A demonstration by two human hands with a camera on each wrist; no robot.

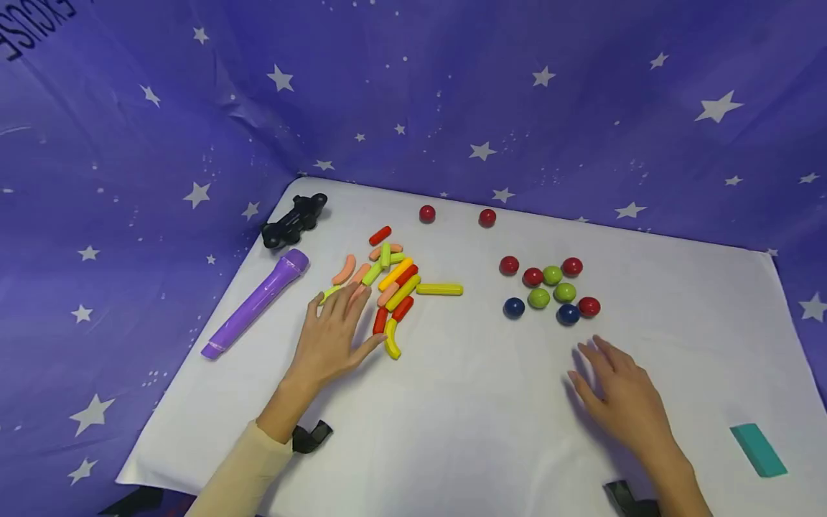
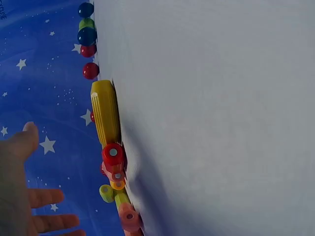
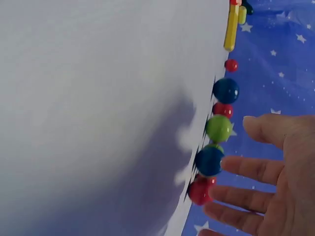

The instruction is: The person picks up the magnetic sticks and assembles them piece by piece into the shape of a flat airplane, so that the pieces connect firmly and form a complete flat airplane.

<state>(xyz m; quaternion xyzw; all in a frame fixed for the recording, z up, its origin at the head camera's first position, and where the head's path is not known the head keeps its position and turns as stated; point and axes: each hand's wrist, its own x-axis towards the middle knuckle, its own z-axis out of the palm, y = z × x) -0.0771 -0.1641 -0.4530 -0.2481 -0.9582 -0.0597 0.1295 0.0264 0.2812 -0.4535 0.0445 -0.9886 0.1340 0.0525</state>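
My left hand (image 1: 332,334) hovers with spread fingers at the near left side of a loose pile of small coloured sticks. Red, orange, pink, green and yellow pieces lie there, some straight and some curved. A curved yellow piece (image 1: 391,339) is close by its thumb, and a longer ribbed yellow stick (image 1: 440,289) lies apart to the right. On the right, my right hand (image 1: 623,398) is held above the cloth, fingers extended and holding nothing. Just beyond its fingertips sits a group of shiny balls, among them a blue ball (image 1: 568,314), a green ball (image 1: 539,298) and a red ball (image 1: 589,306).
Two more red balls, one of them (image 1: 427,214) left of the other, sit near the back edge. At the left are a purple flashlight-shaped tube (image 1: 255,305) and a black knobbed object (image 1: 293,221). A teal block (image 1: 759,450) lies at the right on the white tabletop (image 1: 465,416).
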